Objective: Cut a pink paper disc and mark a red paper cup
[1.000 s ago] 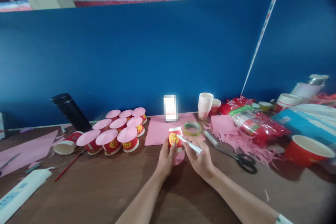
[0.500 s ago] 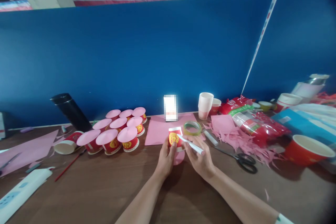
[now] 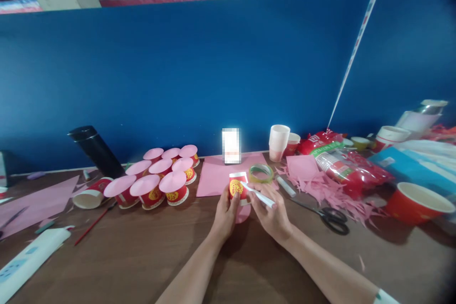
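My left hand (image 3: pixel 225 209) is closed around the side of a red paper cup (image 3: pixel 236 187) with a yellow printed emblem. A pink paper disc (image 3: pixel 243 214) shows at the cup's near end, partly covered by my hands. In my right hand (image 3: pixel 273 213) is a white pen (image 3: pixel 262 198), gripped like a writing tool, its tip at the cup's printed face. Whether the tip touches the cup I cannot tell. Behind the cup lies a pink paper sheet (image 3: pixel 214 175), with a roll of tape (image 3: pixel 261 174) at its right edge.
Several red cups topped with pink discs (image 3: pixel 145 185) stand at left, near a black bottle (image 3: pixel 96 152) and a power strip (image 3: pixel 32 259). At right lie scissors (image 3: pixel 333 220), pink paper scraps (image 3: pixel 342 199), a bag of cups (image 3: pixel 342 164) and a large red cup (image 3: pixel 413 206).
Almost nothing differs. Both hands, the cup and the pen keep the same position; the view has shifted very slightly.
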Demonstrator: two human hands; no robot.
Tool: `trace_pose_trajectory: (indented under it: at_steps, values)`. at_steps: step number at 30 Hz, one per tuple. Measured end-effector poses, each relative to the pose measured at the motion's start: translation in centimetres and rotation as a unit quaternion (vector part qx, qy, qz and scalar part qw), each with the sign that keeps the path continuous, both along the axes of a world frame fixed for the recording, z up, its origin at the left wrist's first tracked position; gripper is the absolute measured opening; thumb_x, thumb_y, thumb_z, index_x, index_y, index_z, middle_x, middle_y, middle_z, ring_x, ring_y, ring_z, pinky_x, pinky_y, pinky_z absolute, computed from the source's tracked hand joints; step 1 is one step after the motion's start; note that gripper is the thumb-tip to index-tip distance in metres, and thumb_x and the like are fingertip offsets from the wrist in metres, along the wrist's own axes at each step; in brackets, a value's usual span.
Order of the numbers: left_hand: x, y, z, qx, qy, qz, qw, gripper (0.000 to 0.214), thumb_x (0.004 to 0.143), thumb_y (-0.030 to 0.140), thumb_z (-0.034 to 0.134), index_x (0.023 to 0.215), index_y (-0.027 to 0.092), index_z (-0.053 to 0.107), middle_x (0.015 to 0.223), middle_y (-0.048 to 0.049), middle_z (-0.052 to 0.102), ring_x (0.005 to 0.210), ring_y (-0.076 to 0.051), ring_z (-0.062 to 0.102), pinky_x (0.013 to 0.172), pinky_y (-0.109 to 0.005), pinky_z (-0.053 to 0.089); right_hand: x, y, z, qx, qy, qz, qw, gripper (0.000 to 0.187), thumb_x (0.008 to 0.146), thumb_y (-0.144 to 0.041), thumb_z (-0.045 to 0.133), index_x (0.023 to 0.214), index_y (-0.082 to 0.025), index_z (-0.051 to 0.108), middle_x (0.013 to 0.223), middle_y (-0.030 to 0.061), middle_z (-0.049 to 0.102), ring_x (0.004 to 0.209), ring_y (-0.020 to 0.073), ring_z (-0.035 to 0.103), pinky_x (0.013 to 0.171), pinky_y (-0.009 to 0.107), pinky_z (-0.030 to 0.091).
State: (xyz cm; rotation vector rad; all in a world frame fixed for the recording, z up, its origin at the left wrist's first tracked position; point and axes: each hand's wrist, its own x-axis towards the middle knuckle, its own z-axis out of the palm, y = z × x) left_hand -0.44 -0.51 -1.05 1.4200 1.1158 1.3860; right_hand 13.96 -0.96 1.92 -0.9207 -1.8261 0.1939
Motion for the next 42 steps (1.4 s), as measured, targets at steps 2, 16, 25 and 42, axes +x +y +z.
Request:
trace_pose_trajectory:
  at_steps: [2, 16, 25, 42]
  values:
    - [0.01, 0.00, 0.02, -0.004, 0.001, -0.001, 1.000, 0.042, 0.083, 0.041, 0.045, 0.118, 0.018, 0.048, 0.114, -0.0090, 0.059, 0.104, -0.021, 0.053, 0.091, -0.034, 0.038, -0.02, -0.02, 0.01, 0.003, 0.000, -0.003, 1.000, 0.016, 0.088, -0.020, 0.043, 0.096, -0.017, 0.056, 0.083, 0.0082, 0.062, 0.076, 0.0211, 0.058, 0.071, 0.036, 0.047]
    - [-0.06, 0.01, 0.06, -0.003, 0.030, 0.014, 0.999, 0.039, 0.084, 0.042, 0.043, 0.114, 0.018, 0.049, 0.109, -0.0082, 0.060, 0.100, -0.021, 0.054, 0.088, -0.033, 0.040, -0.10, 0.04, -0.21, 0.029, -0.024, -0.012, 0.999, 0.013, 0.087, -0.020, 0.043, 0.090, -0.017, 0.056, 0.077, 0.0064, 0.060, 0.072, 0.0195, 0.057, 0.068, 0.033, 0.046]
    - [-0.06, 0.01, 0.01, 0.004, 0.017, 0.005, 1.000, 0.040, 0.084, 0.042, 0.043, 0.115, 0.018, 0.050, 0.111, -0.0086, 0.060, 0.100, -0.021, 0.054, 0.088, -0.034, 0.040, -0.08, -0.02, -0.25, 0.029, -0.001, -0.019, 0.999, 0.016, 0.088, -0.021, 0.043, 0.092, -0.017, 0.057, 0.078, 0.0069, 0.062, 0.073, 0.0197, 0.058, 0.069, 0.033, 0.046]
    - [0.03, 0.03, 0.08, 0.003, 0.011, 0.001, 1.000, 0.040, 0.083, 0.041, 0.045, 0.116, 0.018, 0.050, 0.113, -0.0086, 0.059, 0.104, -0.022, 0.053, 0.091, -0.034, 0.039, -0.03, 0.13, -0.10, 0.015, 0.008, -0.020, 1.000, 0.017, 0.088, -0.020, 0.044, 0.096, -0.018, 0.058, 0.082, 0.0081, 0.064, 0.077, 0.0217, 0.060, 0.071, 0.036, 0.049]
